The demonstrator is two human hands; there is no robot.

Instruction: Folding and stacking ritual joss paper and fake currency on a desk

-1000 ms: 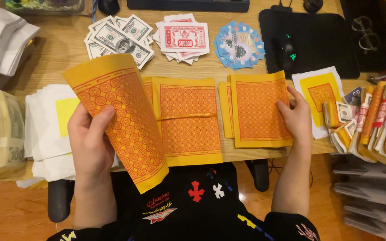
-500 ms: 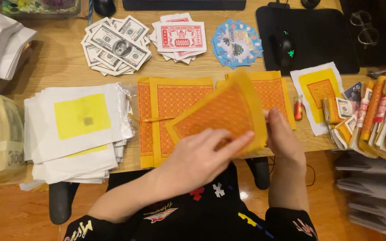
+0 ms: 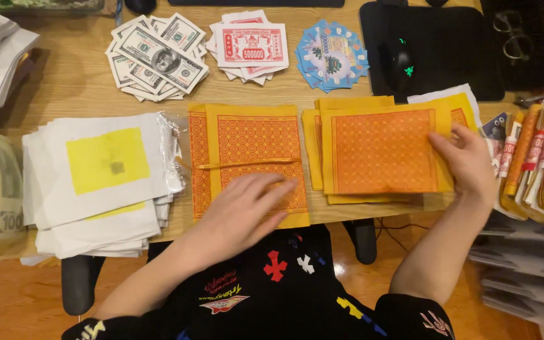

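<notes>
Left hand (image 3: 243,211) lying flat, fingers spread and loose, palm down on the near half of a banded stack of orange-and-yellow printed paper sheets (image 3: 250,151), gripping nothing. Right hand (image 3: 470,164) resting on the right edge of a second, unbanded pile of the same orange sheets (image 3: 379,151), fingers curled over the top sheet and thumb toward its edge; whether pinching the sheet or merely pressing it, cannot tell. Both orange piles side by side near the front edge of the wooden desk (image 3: 77,82), just apart. To the left, a stack of white sheets with yellow squares (image 3: 99,173). Beyond, fanned play banknotes (image 3: 155,56), red-and-white printed notes (image 3: 250,47), a blue fan of notes (image 3: 332,56), and a black mouse (image 3: 401,63) on a dark pad.
</notes>
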